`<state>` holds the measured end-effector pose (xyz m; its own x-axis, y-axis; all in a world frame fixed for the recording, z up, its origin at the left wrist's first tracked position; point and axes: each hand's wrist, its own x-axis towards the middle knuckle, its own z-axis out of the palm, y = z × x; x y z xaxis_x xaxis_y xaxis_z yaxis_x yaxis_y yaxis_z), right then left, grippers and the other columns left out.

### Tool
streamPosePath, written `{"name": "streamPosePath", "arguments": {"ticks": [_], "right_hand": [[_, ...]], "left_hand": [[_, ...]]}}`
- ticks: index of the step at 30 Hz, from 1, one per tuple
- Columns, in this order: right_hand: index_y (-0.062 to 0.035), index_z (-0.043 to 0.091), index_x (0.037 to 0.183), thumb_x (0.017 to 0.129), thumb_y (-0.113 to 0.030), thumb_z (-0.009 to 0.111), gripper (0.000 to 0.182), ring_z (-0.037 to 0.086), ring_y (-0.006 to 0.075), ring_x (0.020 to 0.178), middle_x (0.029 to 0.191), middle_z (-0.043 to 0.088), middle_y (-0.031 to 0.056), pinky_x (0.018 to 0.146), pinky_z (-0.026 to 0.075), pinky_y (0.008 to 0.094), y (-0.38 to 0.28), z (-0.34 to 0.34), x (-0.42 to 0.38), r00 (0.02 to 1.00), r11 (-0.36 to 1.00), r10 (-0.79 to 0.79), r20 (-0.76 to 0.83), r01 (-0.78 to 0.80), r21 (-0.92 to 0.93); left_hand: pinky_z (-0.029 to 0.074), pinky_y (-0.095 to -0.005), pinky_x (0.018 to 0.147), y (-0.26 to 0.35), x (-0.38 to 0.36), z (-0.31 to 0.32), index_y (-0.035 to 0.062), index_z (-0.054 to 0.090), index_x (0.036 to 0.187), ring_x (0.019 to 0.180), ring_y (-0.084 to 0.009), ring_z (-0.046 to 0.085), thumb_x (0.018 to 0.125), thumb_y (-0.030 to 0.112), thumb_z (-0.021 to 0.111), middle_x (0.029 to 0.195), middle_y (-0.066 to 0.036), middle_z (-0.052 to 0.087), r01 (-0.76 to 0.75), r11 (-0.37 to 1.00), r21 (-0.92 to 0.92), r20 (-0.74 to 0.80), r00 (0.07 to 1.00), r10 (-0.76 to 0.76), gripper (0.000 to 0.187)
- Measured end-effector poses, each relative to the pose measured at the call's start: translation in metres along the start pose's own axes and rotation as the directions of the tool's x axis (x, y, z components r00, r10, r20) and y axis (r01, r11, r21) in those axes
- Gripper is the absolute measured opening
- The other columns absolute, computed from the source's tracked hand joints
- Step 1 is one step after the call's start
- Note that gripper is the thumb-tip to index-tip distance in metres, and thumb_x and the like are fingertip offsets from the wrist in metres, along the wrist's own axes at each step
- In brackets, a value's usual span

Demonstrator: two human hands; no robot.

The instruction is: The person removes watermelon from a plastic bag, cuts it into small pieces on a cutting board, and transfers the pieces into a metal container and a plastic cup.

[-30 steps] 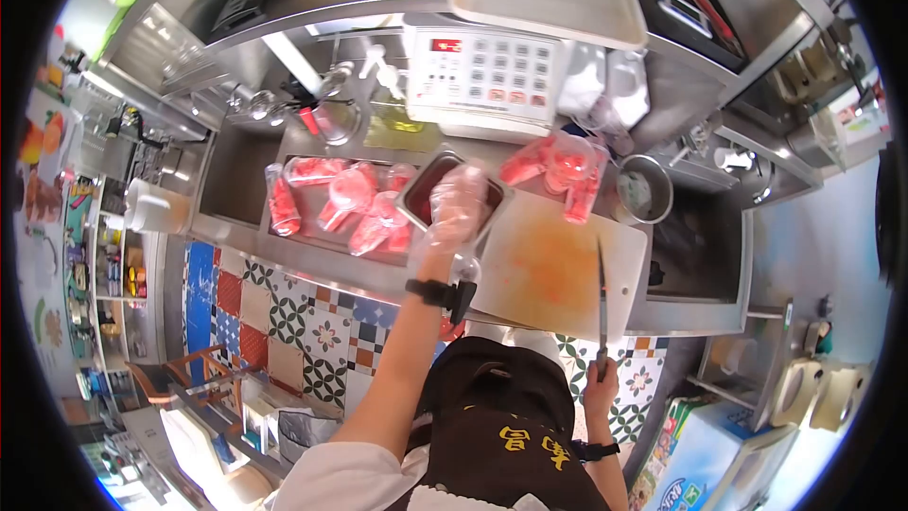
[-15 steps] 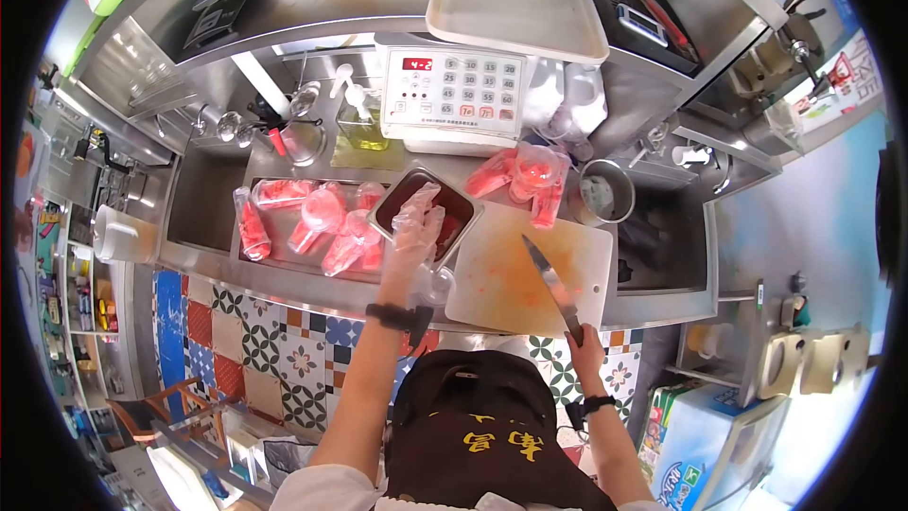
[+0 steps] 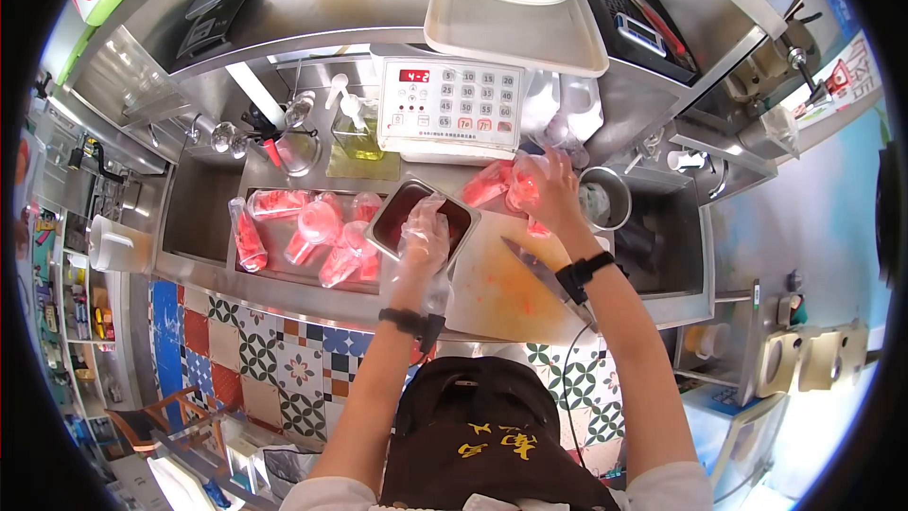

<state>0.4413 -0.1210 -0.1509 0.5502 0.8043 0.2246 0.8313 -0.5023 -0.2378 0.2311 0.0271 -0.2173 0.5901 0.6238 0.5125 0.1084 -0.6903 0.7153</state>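
My left hand (image 3: 426,230), in a loose clear plastic glove, is inside a steel container (image 3: 380,244) with dark red contents. Its fingers look curled together; what they hold, if anything, is hidden. With bare fingers, my right hand (image 3: 558,194) is closed round a clear plastic cup (image 3: 523,185) of red fruit pieces behind the cutting board. Another clear cup of red pieces (image 3: 486,184) lies beside it. The knife (image 3: 534,265) lies on the stained white cutting board (image 3: 492,298), partly hidden under my right forearm.
Several clear cups of red fruit (image 3: 317,222) lie on the counter at left. A steel pot (image 3: 619,197) stands at right, near a sink (image 3: 662,246). Behind are a keypad machine (image 3: 449,106) and a pump bottle (image 3: 357,137). A tray (image 3: 515,33) overhangs the back.
My right hand has let go of the knife, now lying on the board, and moved forward to the cup. My left hand has shifted slightly right and lower into the container.
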Motion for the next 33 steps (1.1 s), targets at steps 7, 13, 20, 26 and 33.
{"name": "streamPosePath", "arguments": {"ticks": [7,13,20,26,33], "right_hand": [[-0.0149,0.048,0.123,0.073,-0.026,0.075,0.059,0.042,0.0458,0.122,0.138,0.038,0.0195,0.096,0.043,0.0515,0.019,0.031,0.019,0.97,0.97,-0.179,0.166,0.202,-0.137],[-0.0097,0.042,0.126,0.075,-0.027,0.069,0.06,0.05,0.0437,0.111,0.14,0.038,0.0178,0.089,0.047,0.0517,0.012,0.026,0.005,0.946,0.925,-0.311,0.09,0.323,-0.2],[-0.0078,0.046,0.124,0.08,-0.038,0.066,0.057,0.051,0.0473,0.112,0.132,0.045,0.0256,0.084,0.051,0.05,0.009,0.026,0.007,0.86,0.834,-0.508,0.051,0.506,-0.221],[-0.0122,0.05,0.117,0.08,-0.033,0.066,0.045,0.053,0.0427,0.107,0.131,0.047,0.02,0.078,0.054,0.0458,-0.011,0.016,-0.004,0.921,0.911,-0.386,0.053,0.389,-0.134],[-0.0131,0.051,0.112,0.078,-0.03,0.066,0.041,0.053,0.0406,0.105,0.127,0.048,0.0169,0.074,0.053,0.0455,-0.027,0.003,-0.004,0.952,0.953,-0.302,-0.045,0.3,-0.038]], "left_hand": [[0.048,-0.0416,0.092,-0.001,-0.001,0.0,0.0049,0.056,0.114,0.109,-0.0337,0.057,0.087,0.002,0.058,0.115,-0.016,0.06,0.066,0.998,0.004,0.011,0.998,-0.066,0.027],[0.047,-0.0425,0.091,0.01,0.004,-0.003,0.0051,0.056,0.114,0.108,-0.0344,0.057,0.089,0.005,0.057,0.116,-0.017,0.059,0.135,0.991,-0.009,0.016,0.991,-0.135,0.025],[0.048,-0.0436,0.09,0.008,0.001,0.002,0.0045,0.057,0.112,0.106,-0.0354,0.058,0.089,0.005,0.057,0.115,-0.017,0.06,0.117,0.993,0.002,0.005,0.993,-0.117,0.023],[0.048,-0.0435,0.09,0.005,0.001,0.006,0.0044,0.058,0.112,0.107,-0.0356,0.058,0.088,0.005,0.057,0.114,-0.017,0.061,0.127,0.992,-0.027,-0.004,0.992,-0.127,0.023],[0.051,-0.0461,0.087,0.005,0.002,0.006,0.0082,0.057,0.112,0.102,-0.0364,0.062,0.088,0.007,0.057,0.114,-0.017,0.062,0.161,0.987,0.02,0.003,0.987,-0.162,0.024]]}}
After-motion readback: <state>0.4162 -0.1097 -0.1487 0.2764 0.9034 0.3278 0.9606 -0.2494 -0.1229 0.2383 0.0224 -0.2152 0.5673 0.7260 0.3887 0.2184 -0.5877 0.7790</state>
